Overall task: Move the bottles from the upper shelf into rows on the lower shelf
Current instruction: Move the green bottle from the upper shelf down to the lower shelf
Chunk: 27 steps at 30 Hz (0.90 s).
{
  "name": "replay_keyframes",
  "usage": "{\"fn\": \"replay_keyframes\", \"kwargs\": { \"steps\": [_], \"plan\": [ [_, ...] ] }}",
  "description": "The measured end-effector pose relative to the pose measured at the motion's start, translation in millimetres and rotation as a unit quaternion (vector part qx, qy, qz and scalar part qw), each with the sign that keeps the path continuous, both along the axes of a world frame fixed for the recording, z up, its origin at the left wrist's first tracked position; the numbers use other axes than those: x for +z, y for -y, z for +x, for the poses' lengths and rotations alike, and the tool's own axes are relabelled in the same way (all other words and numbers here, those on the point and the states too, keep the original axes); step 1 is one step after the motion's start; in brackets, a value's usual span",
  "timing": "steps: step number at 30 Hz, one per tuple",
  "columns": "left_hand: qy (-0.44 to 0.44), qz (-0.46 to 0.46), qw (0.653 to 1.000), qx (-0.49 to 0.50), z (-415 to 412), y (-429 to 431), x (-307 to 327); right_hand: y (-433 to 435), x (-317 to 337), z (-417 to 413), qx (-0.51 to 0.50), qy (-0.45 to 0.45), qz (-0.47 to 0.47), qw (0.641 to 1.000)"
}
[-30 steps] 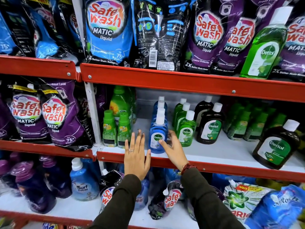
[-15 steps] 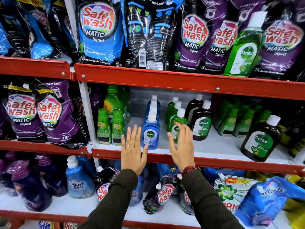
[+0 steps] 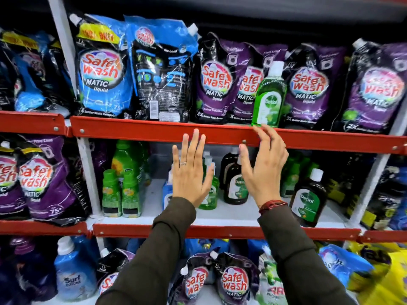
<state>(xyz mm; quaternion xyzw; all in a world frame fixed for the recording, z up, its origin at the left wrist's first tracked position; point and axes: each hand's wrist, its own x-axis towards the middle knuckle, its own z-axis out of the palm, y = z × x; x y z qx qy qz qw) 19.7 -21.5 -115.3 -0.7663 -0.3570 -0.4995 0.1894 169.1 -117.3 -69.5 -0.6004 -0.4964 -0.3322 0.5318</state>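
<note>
Counts from where I stand. Upper shelf: one green bottle (image 3: 269, 96), three blue pouches (image 3: 103, 71) I can make out, four purple pouches (image 3: 214, 84). Lower shelf: two small green-capped bottles (image 3: 111, 193) in front, three brown bottles (image 3: 308, 200) visible, two purple pouches (image 3: 41, 179) at left. My two hands block part of the middle rows, so no count there.

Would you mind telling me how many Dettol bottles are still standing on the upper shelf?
1. A green Dettol bottle stands at the front edge of the upper shelf, just above the right hand. Others may be hidden behind the detergent pouches.
</note>
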Motion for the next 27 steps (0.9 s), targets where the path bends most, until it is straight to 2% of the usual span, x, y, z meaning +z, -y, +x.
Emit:
{"fn": "replay_keyframes", "kwargs": {
  "steps": [4,7,11,15,21,27],
  "plan": [
    [0.006,0.033,0.999,0.023,21.9,-0.6,43.0,1.2,46.6,27.8,0.004,-0.029,0.004,1.000],
    [0.005,0.037,0.999,0.029,33.4,-4.2,62.9,0.2,75.3,46.5,0.047,-0.076,-0.039,0.995],
    [-0.005,0.030,0.998,0.051,41.4,-10.9,69.3,-8.3,103.9,67.8,0.113,-0.150,-0.129,0.974],
    [-0.010,0.042,0.997,0.067,42.2,-12.6,65.9,-9.5,119.8,77.1,0.184,-0.218,-0.161,0.945],
    [-0.006,0.049,0.997,0.063,43.0,-15.1,64.9,-14.6,119.5,95.6,0.264,-0.268,-0.136,0.916],
    [-0.013,0.052,0.997,0.063,41.9,-15.9,64.9,-3.0,135.0,75.2,0.305,-0.255,-0.115,0.910]
  ]
}}
